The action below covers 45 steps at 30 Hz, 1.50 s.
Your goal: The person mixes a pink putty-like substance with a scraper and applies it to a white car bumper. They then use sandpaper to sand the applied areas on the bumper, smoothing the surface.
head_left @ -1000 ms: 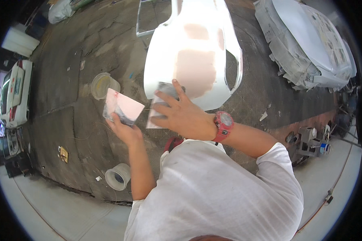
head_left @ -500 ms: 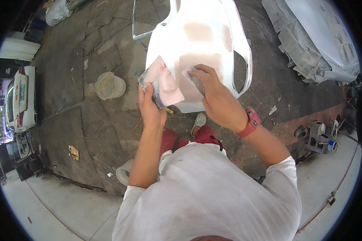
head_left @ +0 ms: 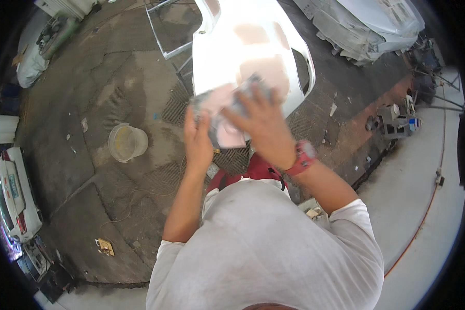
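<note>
In my left hand [head_left: 197, 135] is a flat mixing board, its edge gripped with the thumb on top. Pale pink filler paste [head_left: 229, 135] is spread over the board's surface. My right hand [head_left: 266, 121], wearing a red watch at the wrist, is closed on a flat grey putty spreader [head_left: 247, 97] over the board's right side; motion smears both. Just beyond my hands stands a white car body panel [head_left: 219, 57] with pinkish-tan filler patches [head_left: 266, 70]. The right hand hides part of the board.
A translucent bucket [head_left: 128, 142] stands on the floor to the left. Part of a metal stand [head_left: 178, 50] shows beside the panel. At far right is a car covered in masking paper [head_left: 341, 33]. A white car [head_left: 16, 194] is at the left edge, and a grey stool [head_left: 392, 121] at right.
My right hand has come leftward and lower, bringing the spreader onto the board. The board has turned slightly. The view has shifted, and the bucket and panel sit differently in it.
</note>
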Each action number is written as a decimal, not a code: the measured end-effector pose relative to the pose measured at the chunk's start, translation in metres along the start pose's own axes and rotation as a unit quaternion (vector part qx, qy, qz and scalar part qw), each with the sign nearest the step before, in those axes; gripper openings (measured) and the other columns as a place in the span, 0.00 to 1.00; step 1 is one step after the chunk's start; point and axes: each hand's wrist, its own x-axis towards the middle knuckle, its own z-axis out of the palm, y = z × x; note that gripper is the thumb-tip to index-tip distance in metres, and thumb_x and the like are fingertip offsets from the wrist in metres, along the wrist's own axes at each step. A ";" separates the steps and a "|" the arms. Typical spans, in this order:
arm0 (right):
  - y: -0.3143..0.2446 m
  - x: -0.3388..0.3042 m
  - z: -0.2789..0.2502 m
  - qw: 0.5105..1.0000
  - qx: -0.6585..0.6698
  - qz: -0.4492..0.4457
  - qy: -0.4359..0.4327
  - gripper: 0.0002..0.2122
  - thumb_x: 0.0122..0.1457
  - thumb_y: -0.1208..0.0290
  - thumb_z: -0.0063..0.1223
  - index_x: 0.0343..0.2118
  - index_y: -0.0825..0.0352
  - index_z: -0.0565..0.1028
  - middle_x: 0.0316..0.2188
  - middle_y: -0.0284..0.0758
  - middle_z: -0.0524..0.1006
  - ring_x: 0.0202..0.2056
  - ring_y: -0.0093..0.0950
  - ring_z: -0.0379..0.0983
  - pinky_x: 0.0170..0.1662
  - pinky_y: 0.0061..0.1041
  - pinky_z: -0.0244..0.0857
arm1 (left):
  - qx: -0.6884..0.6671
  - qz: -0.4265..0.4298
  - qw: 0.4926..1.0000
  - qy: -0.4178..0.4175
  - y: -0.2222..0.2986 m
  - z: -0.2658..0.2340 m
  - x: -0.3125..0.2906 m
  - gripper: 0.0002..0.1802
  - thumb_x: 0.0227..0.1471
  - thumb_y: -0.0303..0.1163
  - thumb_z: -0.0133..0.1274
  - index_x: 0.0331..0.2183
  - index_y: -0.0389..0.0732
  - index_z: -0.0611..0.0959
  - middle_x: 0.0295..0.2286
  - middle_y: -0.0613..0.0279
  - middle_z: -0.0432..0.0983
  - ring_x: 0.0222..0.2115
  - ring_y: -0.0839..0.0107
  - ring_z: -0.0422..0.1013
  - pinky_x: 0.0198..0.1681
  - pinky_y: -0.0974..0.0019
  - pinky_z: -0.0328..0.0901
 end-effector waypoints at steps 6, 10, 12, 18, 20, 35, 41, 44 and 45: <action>-0.057 -0.012 0.015 0.984 -0.019 -0.063 -0.169 0.27 0.58 0.74 0.53 0.62 0.45 0.73 0.66 0.45 0.65 0.69 0.55 0.56 0.64 0.77 0.46 | -0.157 0.016 0.976 0.151 0.002 -0.066 0.005 0.31 0.71 0.38 0.49 0.66 0.32 0.64 0.58 0.49 0.70 0.55 0.62 0.71 0.60 0.60 0.65; -0.099 0.006 -0.017 0.985 0.108 -0.123 -0.049 0.28 0.57 0.79 0.53 0.60 0.49 0.77 0.68 0.45 0.62 0.69 0.55 0.57 0.67 0.70 0.48 | -0.219 -0.022 0.972 0.087 0.003 -0.095 0.020 0.27 0.71 0.36 0.47 0.64 0.33 0.66 0.55 0.49 0.73 0.52 0.62 0.74 0.56 0.60 0.69; -0.119 0.012 -0.016 0.964 0.232 -0.129 -0.031 0.28 0.57 0.81 0.54 0.61 0.53 0.76 0.69 0.47 0.61 0.68 0.55 0.59 0.68 0.64 0.53 | -0.231 -0.067 0.970 -0.035 -0.006 -0.103 0.024 0.26 0.71 0.35 0.47 0.64 0.34 0.67 0.54 0.51 0.74 0.51 0.63 0.74 0.56 0.59 0.70; -0.061 0.003 0.017 0.995 0.049 0.067 -0.054 0.27 0.56 0.84 0.51 0.62 0.62 0.71 0.64 0.53 0.63 0.60 0.57 0.67 0.59 0.45 0.69 | -0.335 -0.082 0.937 -0.058 0.009 -0.076 0.005 0.22 0.71 0.30 0.46 0.63 0.37 0.68 0.55 0.55 0.74 0.54 0.65 0.73 0.59 0.60 0.68; -0.063 0.015 0.004 0.994 0.060 0.068 -0.058 0.28 0.57 0.83 0.51 0.62 0.59 0.70 0.63 0.52 0.63 0.61 0.58 0.66 0.58 0.50 0.68 | -0.333 -0.078 0.939 -0.039 -0.003 -0.078 0.008 0.23 0.71 0.30 0.46 0.63 0.37 0.68 0.55 0.55 0.73 0.54 0.65 0.72 0.59 0.60 0.68; -0.087 0.015 -0.005 0.996 -0.057 -0.029 -0.062 0.29 0.54 0.81 0.49 0.60 0.50 0.76 0.63 0.41 0.69 0.68 0.54 0.57 0.67 0.71 0.44 | 0.057 0.038 0.997 -0.046 0.043 -0.060 0.003 0.31 0.71 0.41 0.49 0.64 0.28 0.68 0.59 0.47 0.71 0.58 0.62 0.69 0.63 0.61 0.61; -0.070 0.021 -0.034 0.983 -0.051 -0.095 -0.147 0.26 0.56 0.78 0.54 0.59 0.51 0.76 0.64 0.46 0.66 0.67 0.55 0.60 0.65 0.76 0.44 | -0.241 0.022 0.967 0.073 0.003 -0.059 0.033 0.26 0.71 0.36 0.47 0.63 0.33 0.68 0.54 0.49 0.74 0.52 0.63 0.73 0.57 0.60 0.68; -0.082 0.026 -0.047 0.989 0.075 -0.111 -0.060 0.24 0.57 0.80 0.54 0.57 0.54 0.78 0.65 0.48 0.64 0.67 0.55 0.61 0.65 0.65 0.55 | -0.305 -0.045 0.951 0.011 0.010 -0.051 0.035 0.26 0.71 0.35 0.47 0.64 0.33 0.67 0.55 0.50 0.73 0.53 0.63 0.73 0.56 0.58 0.70; -0.085 0.025 -0.042 0.981 0.168 -0.084 -0.049 0.25 0.57 0.82 0.53 0.57 0.54 0.77 0.66 0.48 0.64 0.67 0.55 0.60 0.65 0.59 0.60 | -0.322 -0.076 0.943 -0.025 0.015 -0.047 0.033 0.26 0.71 0.34 0.47 0.64 0.34 0.67 0.55 0.51 0.72 0.54 0.63 0.73 0.56 0.57 0.71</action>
